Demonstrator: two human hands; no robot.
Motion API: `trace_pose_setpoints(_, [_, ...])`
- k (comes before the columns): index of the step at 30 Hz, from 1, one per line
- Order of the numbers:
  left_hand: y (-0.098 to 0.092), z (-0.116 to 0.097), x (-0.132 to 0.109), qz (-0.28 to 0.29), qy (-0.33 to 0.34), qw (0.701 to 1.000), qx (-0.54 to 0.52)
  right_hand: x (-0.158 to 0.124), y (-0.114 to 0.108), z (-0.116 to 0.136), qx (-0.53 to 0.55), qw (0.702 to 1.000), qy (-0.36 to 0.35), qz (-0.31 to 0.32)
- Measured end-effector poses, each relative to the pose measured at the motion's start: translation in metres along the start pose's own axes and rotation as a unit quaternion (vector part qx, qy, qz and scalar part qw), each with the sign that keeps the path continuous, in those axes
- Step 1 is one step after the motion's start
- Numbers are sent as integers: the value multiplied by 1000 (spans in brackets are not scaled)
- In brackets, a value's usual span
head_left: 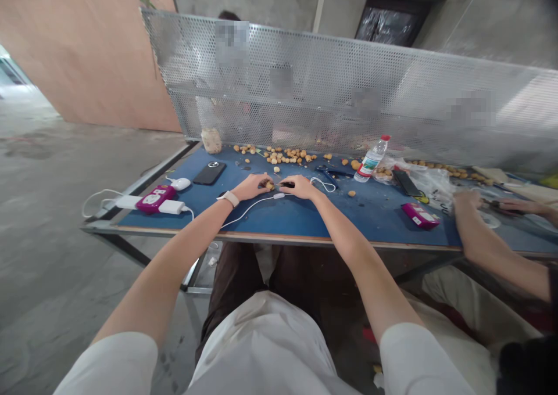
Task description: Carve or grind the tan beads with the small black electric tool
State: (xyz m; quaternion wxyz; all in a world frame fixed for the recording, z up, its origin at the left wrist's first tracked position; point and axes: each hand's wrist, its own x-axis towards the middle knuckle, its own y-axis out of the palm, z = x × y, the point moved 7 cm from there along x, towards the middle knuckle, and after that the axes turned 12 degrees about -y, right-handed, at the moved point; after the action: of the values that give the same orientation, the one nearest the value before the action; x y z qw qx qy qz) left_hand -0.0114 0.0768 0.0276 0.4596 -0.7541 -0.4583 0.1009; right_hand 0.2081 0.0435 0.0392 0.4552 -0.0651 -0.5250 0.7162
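Left hand (253,187) — fingers closed round a brown piece (270,185). Right hand (301,186) half-curled beside it — cannot tell what it holds.

Soft, muted light — glare whitens the mesh screen (322,84) toward the right, edges stretched and blurry

It looks like a basic workshop: a bare concrete floor (47,255), a rough grey wall (279,3), and a long metal-framed counter (285,223) backed by a perforated metal screen (322,72), with tan pieces (288,155) strewn along it and a co-worker's arm (492,252) alongside.
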Motion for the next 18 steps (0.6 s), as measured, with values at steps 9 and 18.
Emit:
trace_pose_setpoints(9, [0, -1, 0, -1, 4, 1000, 5, 1, 1, -2, 6, 1000, -2, -1])
trace_pose_setpoints(18, [0, 0, 1, -3, 3, 1000, 12, 0, 2, -6, 6, 1000, -3, -3])
